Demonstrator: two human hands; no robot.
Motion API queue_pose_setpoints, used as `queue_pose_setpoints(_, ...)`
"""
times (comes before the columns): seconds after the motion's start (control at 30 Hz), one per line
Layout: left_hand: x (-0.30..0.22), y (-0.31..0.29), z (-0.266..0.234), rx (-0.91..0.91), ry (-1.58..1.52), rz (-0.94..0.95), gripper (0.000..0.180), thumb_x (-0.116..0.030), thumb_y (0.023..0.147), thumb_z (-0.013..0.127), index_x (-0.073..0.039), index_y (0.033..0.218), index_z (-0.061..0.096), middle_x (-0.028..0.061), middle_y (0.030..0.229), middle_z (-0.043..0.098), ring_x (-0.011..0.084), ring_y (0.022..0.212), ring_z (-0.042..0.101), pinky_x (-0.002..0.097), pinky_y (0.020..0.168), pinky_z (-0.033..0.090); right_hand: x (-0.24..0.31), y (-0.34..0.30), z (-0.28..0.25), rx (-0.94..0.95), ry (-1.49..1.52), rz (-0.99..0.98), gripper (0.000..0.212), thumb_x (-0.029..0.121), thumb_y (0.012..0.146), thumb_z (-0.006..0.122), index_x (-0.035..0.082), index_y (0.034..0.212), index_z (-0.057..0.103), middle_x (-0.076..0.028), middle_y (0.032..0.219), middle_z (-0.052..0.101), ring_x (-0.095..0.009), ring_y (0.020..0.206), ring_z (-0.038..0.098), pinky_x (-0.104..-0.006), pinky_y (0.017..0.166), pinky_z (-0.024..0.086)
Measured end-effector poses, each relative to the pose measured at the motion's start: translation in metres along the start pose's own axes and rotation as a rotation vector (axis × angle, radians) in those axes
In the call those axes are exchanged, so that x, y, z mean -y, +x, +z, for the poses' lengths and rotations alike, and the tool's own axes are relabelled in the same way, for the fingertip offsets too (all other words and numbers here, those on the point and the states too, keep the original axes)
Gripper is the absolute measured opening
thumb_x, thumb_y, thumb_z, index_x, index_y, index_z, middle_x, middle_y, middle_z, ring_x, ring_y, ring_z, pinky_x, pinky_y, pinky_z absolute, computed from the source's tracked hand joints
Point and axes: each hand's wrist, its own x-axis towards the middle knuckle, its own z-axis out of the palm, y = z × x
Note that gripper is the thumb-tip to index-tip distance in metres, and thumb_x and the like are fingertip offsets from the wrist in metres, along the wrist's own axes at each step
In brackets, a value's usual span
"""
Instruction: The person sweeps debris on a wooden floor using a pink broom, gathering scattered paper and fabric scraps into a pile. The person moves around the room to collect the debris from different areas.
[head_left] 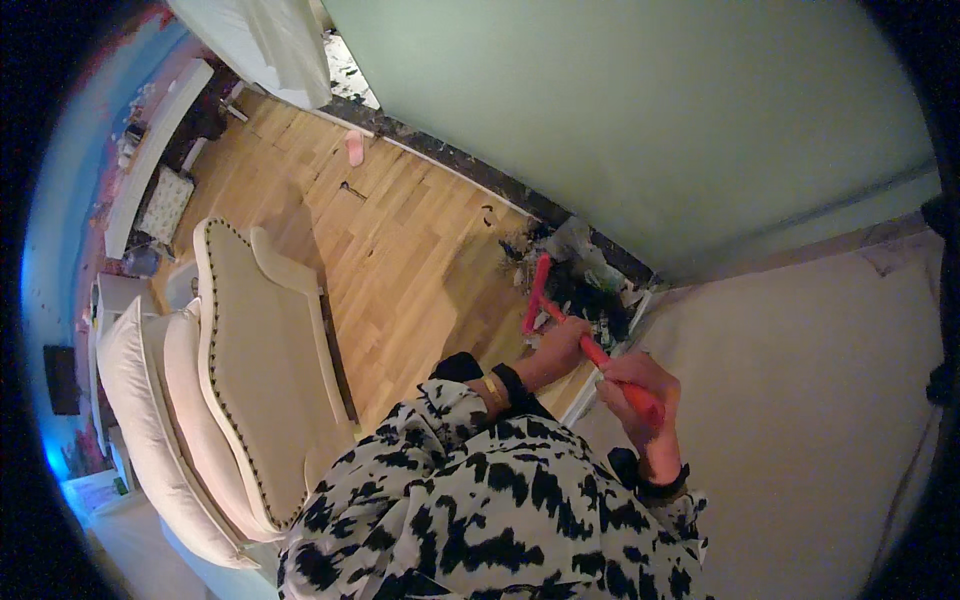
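Observation:
Both of my hands are wrapped round the handle of a red broom (pixel 594 352). My left hand (pixel 562 346) grips it lower down, nearer the head, and my right hand (pixel 642 385) grips close to the top end. The narrow pinkish-red broom head (pixel 537 295) is down at the floor, against the left side of a rubbish pile (pixel 590 295). Dark clumps, crumpled clear plastic and pale scraps make up the pile, which lies in the corner where the walls meet. Its bristles are too small to make out.
A cream headboard (pixel 265 350) with dark studs stands to the left, with white pillows (pixel 150 430) behind it. On the wooden floor (pixel 400 240) lie a pink slipper (pixel 355 148) and a small dark object (pixel 352 190). A pale green wall (pixel 640 130) with a dark skirting board (pixel 470 170) borders the floor.

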Motion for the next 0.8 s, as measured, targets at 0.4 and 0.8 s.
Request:
queue_pose_setpoints(0.4, 0.051, 0.088, -0.157, -0.089, 0.557, 0.044, 0.021, -0.016, 0.081, 0.072, -0.008, 0.098, 0.063, 0.0168, 0.102, 0.062, 0.0422, 0.097, 0.059, 0.0487, 0.08, 0.049, -0.096, 0.067, 0.11, -0.025, 0.171, -0.031, 0.035, -0.006, 0.081, 0.072, 0.002, 0.113, 0.062, -0.014, 0.121, 0.062, -0.021, 0.104, 0.063, -0.0314, 0.082, 0.057)
queue_pose_setpoints(0.8, 0.125, 0.129, -0.201, 0.065, 0.629, -0.049, 0.035, -0.017, 0.081, 0.071, -0.01, 0.113, 0.057, 0.0241, 0.123, 0.051, 0.0485, 0.116, 0.048, 0.0562, 0.097, 0.041, -0.174, 0.1, 0.183, -0.098, 0.43, 0.489, 0.029, 0.006, 0.094, 0.064, 0.003, 0.122, 0.06, -0.009, 0.119, 0.066, -0.016, 0.081, 0.07, -0.027, 0.068, 0.059)
